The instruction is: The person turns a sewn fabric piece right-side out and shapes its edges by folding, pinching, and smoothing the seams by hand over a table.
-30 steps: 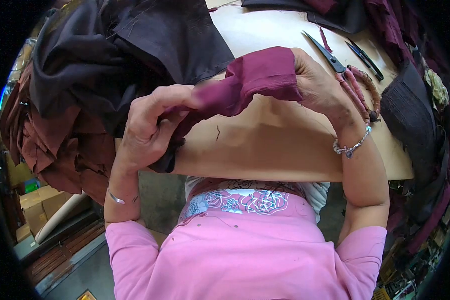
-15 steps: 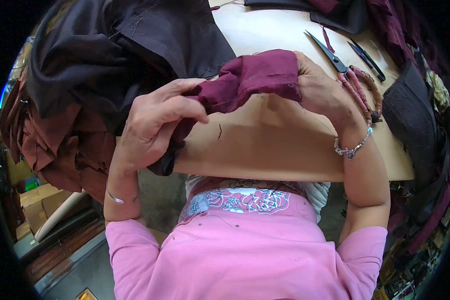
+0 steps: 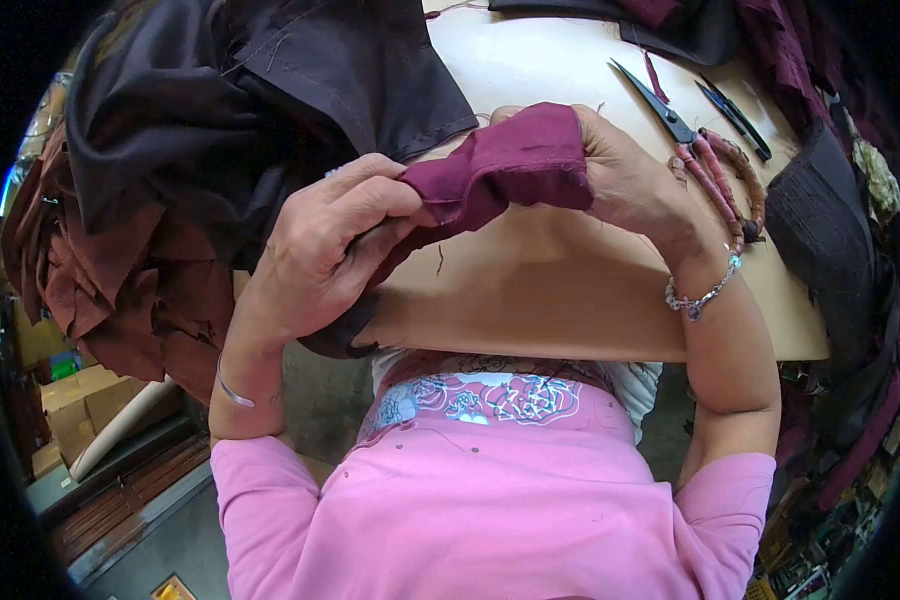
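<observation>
A strip of maroon fabric (image 3: pixel 520 160) is stretched between my two hands, above the table's near part. My left hand (image 3: pixel 325 245) pinches its left end, with thumb and fingers closed on the cloth. The right end sits in the grip of my right hand (image 3: pixel 630 175), whose fingertips are partly hidden behind the fabric. A seam or fold runs along the strip, and its lower edge curves. Some darker cloth hangs below my left hand. Scissors (image 3: pixel 680 130) with wrapped pink handles lie on the table just beyond my right hand.
Dark cloth (image 3: pixel 340 80) is heaped at the back left, above rust-brown fabric pieces (image 3: pixel 130 300). Small black snips (image 3: pixel 735 118) lie right of the scissors. More dark fabric (image 3: pixel 825 220) hangs over the right edge of the pale table (image 3: pixel 530 300). A loose thread (image 3: pixel 440 260) lies in front.
My left hand has shifted slightly right and closed its fingers more firmly on the fabric. My right hand has moved a little left, bringing the hands closer together.
</observation>
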Tool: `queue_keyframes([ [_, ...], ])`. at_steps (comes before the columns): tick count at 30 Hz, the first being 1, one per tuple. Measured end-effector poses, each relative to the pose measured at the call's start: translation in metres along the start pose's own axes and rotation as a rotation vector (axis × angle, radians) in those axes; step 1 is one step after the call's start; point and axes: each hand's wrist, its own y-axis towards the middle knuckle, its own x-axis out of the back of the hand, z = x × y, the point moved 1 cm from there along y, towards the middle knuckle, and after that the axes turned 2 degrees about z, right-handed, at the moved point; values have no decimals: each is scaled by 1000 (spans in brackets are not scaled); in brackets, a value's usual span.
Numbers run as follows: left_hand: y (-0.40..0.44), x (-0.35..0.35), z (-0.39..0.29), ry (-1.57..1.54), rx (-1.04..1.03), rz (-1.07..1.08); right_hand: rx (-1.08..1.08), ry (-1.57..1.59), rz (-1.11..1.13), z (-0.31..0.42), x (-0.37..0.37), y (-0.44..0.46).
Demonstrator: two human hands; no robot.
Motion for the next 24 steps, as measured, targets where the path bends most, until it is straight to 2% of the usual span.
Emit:
queue_keyframes([
  [3,0,-1,-1,-34,11,-2,-73,-13,-34,11,-1,-4],
  [6,5,2,-5,41,-27,-34,77,187,-171,-13,8,1],
  [10,7,-3,4,11,9,-134,120,547,-33,-10,30,4],
  [11,8,-5,3,1,30,-161,117,653,-65,12,20,1],
  [14,8,-13,8,-40,61,-195,14,-49,-163,7,22,-2],
  [16,8,-24,11,-136,91,-241,38,40,-199,1,24,-2],
  [17,9,-25,14,-54,46,-220,51,85,-217,-3,26,-1],
  [20,11,-26,15,52,241,-157,70,178,-290,-9,37,-4],
  [22,10,-23,20,-27,332,-85,87,141,-316,-9,40,-4],
  [23,10,-21,26,-84,340,-48,116,80,-246,-10,42,-3],
  [24,9,-21,29,-140,347,-11,152,239,-211,-10,41,-5],
])
